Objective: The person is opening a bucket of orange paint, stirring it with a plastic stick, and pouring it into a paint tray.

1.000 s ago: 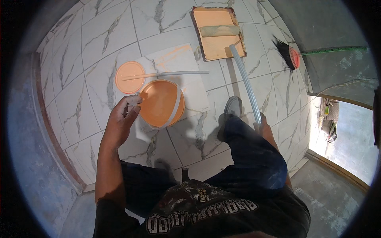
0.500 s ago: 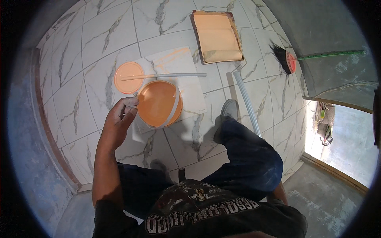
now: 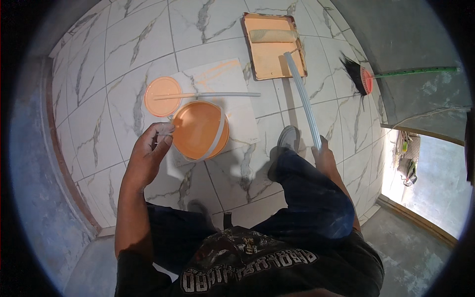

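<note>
My right hand (image 3: 324, 159) is closed round the lower end of a pale grey ridged pole, the handle of a paint roller (image 3: 304, 99). Its fuzzy roller sleeve (image 3: 269, 36) lies across the far part of a paint tray (image 3: 254, 67) coated in peach-orange paint. My left hand (image 3: 153, 141), whitish with dust, has its fingers curled toward the thumb at the left rim of an orange-coated bucket (image 3: 200, 131). Whether those fingers hold anything is hidden. The bucket's pale band-like handle (image 3: 217, 131) crosses its right side.
An orange-smeared round lid (image 3: 162, 106) lies beyond the bucket, with a paint-stained stick (image 3: 222, 94) across it. Below them is a white sheet (image 3: 242, 116) on marble-patterned tiles. A black-bristled broom (image 3: 357, 79) rests at the right wall, near a bright doorway (image 3: 391, 163).
The roller has moved from the tray's near end to its far end. The pole has gone forward, and my right hand on it has come into view. My left hand stays put.
</note>
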Motion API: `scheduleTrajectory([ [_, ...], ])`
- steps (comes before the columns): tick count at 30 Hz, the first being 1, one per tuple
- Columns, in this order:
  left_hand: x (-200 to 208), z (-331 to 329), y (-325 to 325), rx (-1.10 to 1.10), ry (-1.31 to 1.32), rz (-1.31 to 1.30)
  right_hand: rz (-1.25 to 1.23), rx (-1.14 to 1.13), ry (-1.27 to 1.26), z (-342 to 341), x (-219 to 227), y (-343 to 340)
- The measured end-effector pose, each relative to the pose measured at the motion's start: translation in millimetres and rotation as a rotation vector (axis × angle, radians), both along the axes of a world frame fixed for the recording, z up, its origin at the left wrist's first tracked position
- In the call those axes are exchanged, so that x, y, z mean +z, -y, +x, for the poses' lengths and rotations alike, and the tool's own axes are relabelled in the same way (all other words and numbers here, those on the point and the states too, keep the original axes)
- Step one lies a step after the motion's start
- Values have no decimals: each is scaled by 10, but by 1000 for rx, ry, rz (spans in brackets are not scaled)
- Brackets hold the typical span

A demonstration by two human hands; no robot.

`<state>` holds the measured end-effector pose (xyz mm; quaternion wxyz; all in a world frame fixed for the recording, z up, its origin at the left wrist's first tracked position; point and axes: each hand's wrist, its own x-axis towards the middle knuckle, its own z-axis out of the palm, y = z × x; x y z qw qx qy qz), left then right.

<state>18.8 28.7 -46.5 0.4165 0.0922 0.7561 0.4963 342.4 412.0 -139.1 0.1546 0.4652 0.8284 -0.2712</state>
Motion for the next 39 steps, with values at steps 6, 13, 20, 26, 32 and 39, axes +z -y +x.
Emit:
scheduleTrajectory([
  [6, 13, 11, -4, -3, -15, -26, -26, -23, -24, -74, -99, -26],
  [13, -101, 28, -50, -17, -32, 14, -27, 8, -27, -225, -163, -184],
  [20, -73, -6, -4, -10, -72, -1, -5, 22, -75, -129, -67, -121],
  [26, 11, -36, 50, 2, -29, -28, -15, 1, -3, 7, 120, 42],
  [32, 37, -42, 75, 5, -21, -25, 67, 86, 2, 255, 276, 233],
  [39, 18, -96, 76, 2, -38, 93, 27, 6, 72, 379, 515, 352],
])
